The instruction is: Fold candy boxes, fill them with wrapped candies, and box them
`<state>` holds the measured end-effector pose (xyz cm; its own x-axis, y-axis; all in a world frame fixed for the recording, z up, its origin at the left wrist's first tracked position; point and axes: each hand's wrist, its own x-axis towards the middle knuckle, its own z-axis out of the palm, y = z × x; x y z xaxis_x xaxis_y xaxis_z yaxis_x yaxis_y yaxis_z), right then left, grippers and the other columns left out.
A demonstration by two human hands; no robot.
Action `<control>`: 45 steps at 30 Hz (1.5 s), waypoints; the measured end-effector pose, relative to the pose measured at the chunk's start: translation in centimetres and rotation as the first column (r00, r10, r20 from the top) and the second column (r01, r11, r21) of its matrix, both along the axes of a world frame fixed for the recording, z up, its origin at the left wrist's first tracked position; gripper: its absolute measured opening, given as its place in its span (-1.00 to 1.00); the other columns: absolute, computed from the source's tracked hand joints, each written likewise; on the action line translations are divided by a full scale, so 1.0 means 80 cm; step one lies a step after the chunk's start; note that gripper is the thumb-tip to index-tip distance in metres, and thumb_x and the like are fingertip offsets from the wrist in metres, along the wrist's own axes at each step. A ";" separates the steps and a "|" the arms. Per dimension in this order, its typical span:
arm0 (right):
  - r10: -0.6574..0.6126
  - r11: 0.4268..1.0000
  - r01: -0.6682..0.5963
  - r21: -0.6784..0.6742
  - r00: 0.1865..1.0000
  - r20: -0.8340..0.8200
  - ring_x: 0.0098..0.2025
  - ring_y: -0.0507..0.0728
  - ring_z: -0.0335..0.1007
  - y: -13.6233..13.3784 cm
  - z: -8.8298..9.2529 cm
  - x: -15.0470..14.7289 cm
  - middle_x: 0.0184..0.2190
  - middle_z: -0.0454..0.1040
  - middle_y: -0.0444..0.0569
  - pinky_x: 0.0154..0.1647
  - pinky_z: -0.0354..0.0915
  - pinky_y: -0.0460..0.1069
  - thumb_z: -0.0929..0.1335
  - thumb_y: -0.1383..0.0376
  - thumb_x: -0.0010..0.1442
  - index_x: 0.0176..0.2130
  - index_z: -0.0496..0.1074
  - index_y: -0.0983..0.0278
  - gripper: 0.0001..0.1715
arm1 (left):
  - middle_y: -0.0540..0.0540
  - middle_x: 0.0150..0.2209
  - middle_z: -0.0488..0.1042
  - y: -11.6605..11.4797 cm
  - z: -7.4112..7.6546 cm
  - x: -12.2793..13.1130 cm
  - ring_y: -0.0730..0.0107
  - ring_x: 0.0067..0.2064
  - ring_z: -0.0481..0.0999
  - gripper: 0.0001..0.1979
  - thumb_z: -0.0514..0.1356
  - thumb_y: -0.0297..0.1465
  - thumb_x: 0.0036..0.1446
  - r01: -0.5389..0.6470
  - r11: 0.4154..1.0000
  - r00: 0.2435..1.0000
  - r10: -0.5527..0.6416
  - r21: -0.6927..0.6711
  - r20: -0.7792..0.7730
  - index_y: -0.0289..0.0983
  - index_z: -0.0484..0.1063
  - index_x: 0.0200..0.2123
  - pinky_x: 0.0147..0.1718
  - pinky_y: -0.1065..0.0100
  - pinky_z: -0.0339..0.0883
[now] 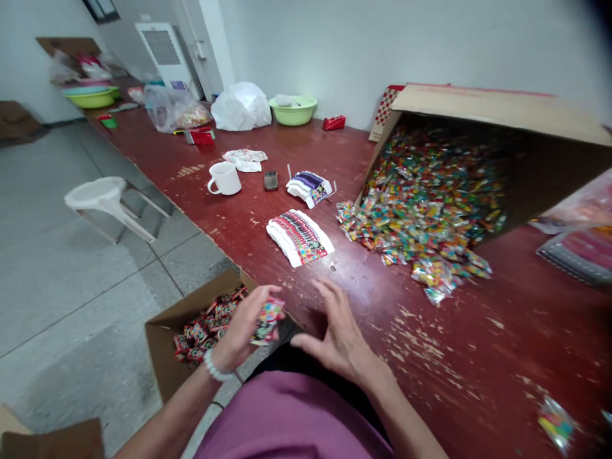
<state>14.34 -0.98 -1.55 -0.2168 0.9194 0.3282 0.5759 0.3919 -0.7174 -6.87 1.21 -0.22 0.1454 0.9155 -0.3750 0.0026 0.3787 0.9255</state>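
My left hand [243, 328] is shut on a bunched strip of colourful candy packets [268, 322], held over the edge of the table. Below it, an open cardboard box [176, 331] holds many red-wrapped packets [205, 325]. My right hand [337, 331] hovers over the worn red table [478, 319], fingers curved and apart, holding nothing. Nearest to it lies a stack of printed packet strips on white backing [299, 237]. Further off, a large tipped cardboard box [473, 105] spills a heap of multicoloured packets [421, 217] across the tabletop.
A white mug [224, 178], a phone [271, 180] and a second packet stack [308, 188] stand on the table. Behind them are a green basin [292, 109], a white plastic bag [241, 107] and a red tape dispenser [333, 122]. A white plastic stool [108, 201] stands on the floor left.
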 end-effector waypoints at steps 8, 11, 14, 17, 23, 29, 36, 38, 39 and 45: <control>-0.461 0.881 0.469 -0.056 0.880 0.118 -0.01 0.30 0.32 0.143 -0.046 0.028 -0.02 0.39 0.23 -0.02 0.27 0.18 0.38 0.11 0.18 0.09 0.32 0.37 -0.42 | -0.21 0.15 0.41 0.040 0.004 -0.062 0.08 0.18 0.34 -0.52 0.02 -0.12 0.26 0.343 0.812 0.555 0.230 0.472 -0.799 -0.22 0.36 0.14 0.21 0.07 0.11; -0.521 0.842 0.536 -0.065 0.838 0.164 0.02 0.39 0.25 0.165 -0.046 0.012 -0.01 0.36 0.28 -0.02 0.19 0.26 0.42 -0.01 0.11 0.02 0.38 0.34 -0.37 | -0.25 0.24 0.31 0.076 -0.004 0.001 0.01 0.26 0.22 -0.49 0.02 -0.20 0.28 0.499 0.675 0.486 0.302 0.544 -0.820 -0.26 0.27 0.24 0.23 -0.01 0.05; -0.574 0.798 0.593 -0.102 0.801 0.168 0.05 0.41 0.21 0.168 -0.047 0.003 0.00 0.35 0.24 0.00 0.13 0.26 0.43 -0.04 0.07 -0.03 0.42 0.28 -0.40 | -0.24 0.31 0.22 0.108 -0.018 0.048 -0.18 0.31 0.10 -0.47 0.04 -0.23 0.27 0.576 0.644 0.356 0.357 0.503 -0.864 -0.20 0.23 0.28 0.20 -0.27 -0.07; -0.610 0.770 0.622 -0.139 0.783 0.122 0.07 0.42 0.20 0.168 -0.051 0.004 -0.01 0.37 0.24 0.04 0.09 0.25 0.46 0.00 0.02 -0.03 0.41 0.30 -0.39 | -0.21 0.31 0.21 0.123 -0.036 0.064 -0.24 0.32 0.04 -0.49 0.02 -0.24 0.27 0.620 0.644 0.264 0.366 0.448 -0.892 -0.17 0.25 0.27 0.17 -0.40 -0.17; -0.578 0.804 0.533 -0.262 0.804 -0.139 -0.17 0.25 0.39 0.171 -0.053 0.017 -0.29 0.50 0.02 -0.06 0.19 0.14 0.34 0.04 0.13 -0.27 0.44 0.26 -0.66 | -0.26 0.30 0.23 0.122 -0.046 0.058 -0.23 0.34 0.04 -0.47 0.08 -0.22 0.24 0.600 0.626 0.308 0.394 0.498 -0.866 -0.26 0.28 0.23 0.20 -0.38 -0.20; -0.407 0.904 0.261 -0.340 0.768 -0.494 -0.40 0.08 0.38 0.122 -0.024 0.045 -0.44 0.46 -0.12 -0.32 0.30 -0.04 0.32 0.00 0.12 -0.33 0.37 0.24 -0.65 | -0.29 0.17 0.40 0.110 0.014 0.044 -0.04 0.21 0.32 -0.44 0.16 -0.20 0.17 0.341 0.723 0.710 0.221 0.601 -0.668 -0.30 0.29 0.20 0.21 -0.11 0.04; -0.251 0.942 -0.009 -0.336 0.648 -0.719 -0.34 0.05 0.35 0.037 0.024 0.054 -0.39 0.45 -0.15 -0.25 0.28 -0.07 0.41 0.17 0.14 -0.29 0.43 0.22 -0.81 | -0.23 -0.25 0.61 0.065 0.040 0.070 0.13 -0.27 0.60 -0.51 0.34 -0.18 -0.03 0.774 0.632 0.593 -0.707 -0.030 0.386 -0.35 0.50 -0.07 -0.28 0.27 0.42; -0.242 0.942 -0.028 -0.335 0.633 -0.736 -0.34 0.04 0.34 0.027 0.032 0.055 -0.39 0.45 -0.16 -0.25 0.27 -0.08 0.42 0.20 0.14 -0.29 0.44 0.22 -0.85 | -0.20 -0.33 0.60 0.052 0.031 0.084 0.15 -0.34 0.62 -0.51 0.39 -0.23 -0.11 0.786 0.616 0.541 -0.652 -0.044 0.532 -0.35 0.50 -0.11 -0.34 0.29 0.43; -0.245 0.941 -0.030 -0.338 0.628 -0.739 -0.34 0.04 0.34 0.023 0.035 0.057 -0.39 0.45 -0.16 -0.25 0.27 -0.08 0.43 0.20 0.14 -0.29 0.45 0.22 -0.85 | -0.18 -0.35 0.59 0.046 0.027 0.090 0.17 -0.37 0.62 -0.51 0.40 -0.25 -0.14 0.783 0.621 0.535 -0.630 -0.049 0.563 -0.34 0.50 -0.11 -0.38 0.31 0.43; -0.317 0.925 0.004 -0.379 0.557 -0.768 -0.28 0.05 0.38 0.006 0.041 0.059 -0.32 0.49 -0.12 -0.19 0.31 -0.07 0.43 0.16 0.16 -0.21 0.49 0.20 -0.80 | -0.08 -0.51 0.54 0.026 0.030 0.105 0.27 -0.52 0.58 -0.66 0.40 -0.38 -0.17 0.700 0.708 0.647 -0.573 -0.093 0.503 -0.35 0.50 -0.26 -0.49 0.36 0.43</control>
